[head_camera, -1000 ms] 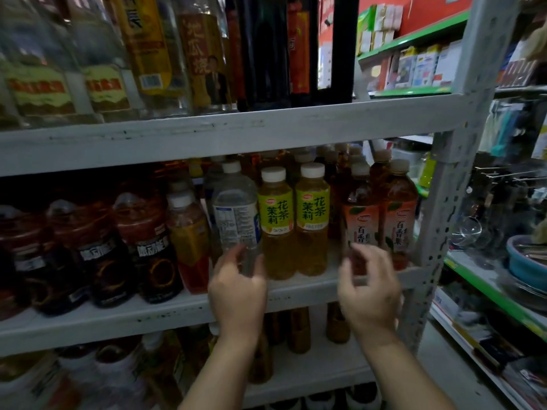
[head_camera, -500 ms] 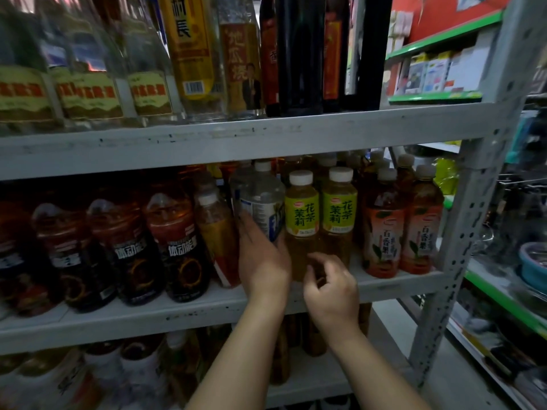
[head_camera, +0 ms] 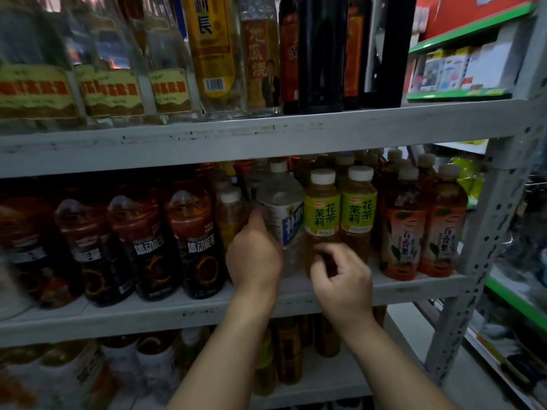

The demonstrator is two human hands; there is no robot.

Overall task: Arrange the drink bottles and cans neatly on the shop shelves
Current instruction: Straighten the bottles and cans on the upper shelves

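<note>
Clasping clear bottle (head_camera: 282,220) w/ L grip (head_camera: 256,258) on mid shelf (head_camera: 148,312); R grip (head_camera: 343,279) curled beside, hold unclear.

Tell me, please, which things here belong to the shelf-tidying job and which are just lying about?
Job: clear bottle in the left hand; right hand; jasmine teas; orange teas; dark bottles; shelf.
Lying about: boxes on the green shelf.

Dim light leaves the shelf (head_camera: 148,316) in shadow, the bottles (head_camera: 28,247) at far left smear with blur, and the wide lens bends the upright (head_camera: 485,247) at right.
</note>
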